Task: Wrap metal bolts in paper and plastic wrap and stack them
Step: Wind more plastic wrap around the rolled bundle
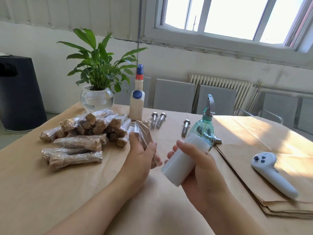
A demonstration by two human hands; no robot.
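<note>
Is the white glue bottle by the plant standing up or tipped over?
Standing up. The glue bottle rests on its base on the paper-covered table, blue-capped nozzle pointing upward.

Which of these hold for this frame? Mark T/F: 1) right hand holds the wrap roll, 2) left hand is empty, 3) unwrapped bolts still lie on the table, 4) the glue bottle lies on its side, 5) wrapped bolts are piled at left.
1. True: the right hand grips the white wrap roll.
2. False: the left hand holds a paper-wrapped bolt with plastic film over it.
3. True: bare bolts lie near the glue bottle, and another beside the spray bottle.
4. False: the glue bottle stands upright.
5. True: the wrapped bolts are piled on the table's left side.
</note>
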